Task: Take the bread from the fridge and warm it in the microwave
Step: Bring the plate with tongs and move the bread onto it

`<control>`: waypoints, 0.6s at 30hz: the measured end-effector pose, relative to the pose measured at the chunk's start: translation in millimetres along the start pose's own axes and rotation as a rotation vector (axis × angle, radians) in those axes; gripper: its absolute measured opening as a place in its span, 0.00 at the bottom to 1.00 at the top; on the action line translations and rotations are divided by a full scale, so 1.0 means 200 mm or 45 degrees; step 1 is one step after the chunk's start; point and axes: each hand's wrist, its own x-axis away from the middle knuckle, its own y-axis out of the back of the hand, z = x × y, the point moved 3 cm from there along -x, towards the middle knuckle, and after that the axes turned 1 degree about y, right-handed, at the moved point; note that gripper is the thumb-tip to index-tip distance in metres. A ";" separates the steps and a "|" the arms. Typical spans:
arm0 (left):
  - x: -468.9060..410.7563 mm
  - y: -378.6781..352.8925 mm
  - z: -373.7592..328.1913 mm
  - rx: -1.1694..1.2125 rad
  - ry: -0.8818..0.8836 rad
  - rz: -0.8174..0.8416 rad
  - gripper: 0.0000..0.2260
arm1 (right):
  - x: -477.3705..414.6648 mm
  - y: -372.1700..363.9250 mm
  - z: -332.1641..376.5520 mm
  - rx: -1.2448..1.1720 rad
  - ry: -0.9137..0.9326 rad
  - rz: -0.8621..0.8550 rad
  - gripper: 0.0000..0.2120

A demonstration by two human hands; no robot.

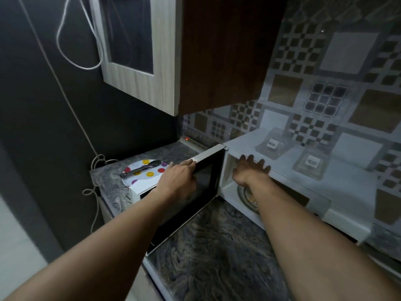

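A white microwave [288, 170] stands on a dark marbled countertop [208, 263] against a patterned tile wall [338, 90], its door [195, 192] swung wide open toward nine o'clock. The left hand [175, 181] grips the door's top edge, fingers curled together over the rim with the thumb on the near face. The right hand [249, 170] reaches into the cavity at about one o'clock from the door, fingers spread apart and raised toward the top of the opening; they clasp nothing that can be made out. Below that wrist, the round turntable [247, 196] shows at the cavity floor, with something pale on it that is too blurred and too hidden by the forearm to name, so the bread cannot be placed with certainty. At ten o'clock from the left hand, a white plate [142, 172] with coloured dots lies on the countertop, and a dark utensil [138, 169] rests across it. A pale cord [95, 166] hangs down the dark wall and coils beside the plate. Above, at twelve o'clock, a wall cabinet [184, 55] with a glass-panelled door overhangs the counter.
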 end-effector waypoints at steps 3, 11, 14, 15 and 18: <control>-0.01 0.00 0.06 0.014 0.001 0.009 0.26 | -0.03 0.01 0.06 -0.008 0.020 0.009 0.32; -0.09 0.04 0.18 0.097 0.017 0.020 0.19 | -0.03 0.06 0.31 -0.176 0.203 -0.038 0.31; -0.12 0.06 0.24 0.119 0.017 0.048 0.16 | -0.01 0.08 0.41 -0.202 0.250 -0.041 0.30; -0.13 0.07 0.27 0.125 0.015 0.060 0.15 | 0.00 0.08 0.44 -0.201 0.264 -0.041 0.29; -0.17 0.07 0.36 0.193 0.050 0.110 0.11 | -0.01 0.10 0.53 -0.174 0.309 -0.005 0.27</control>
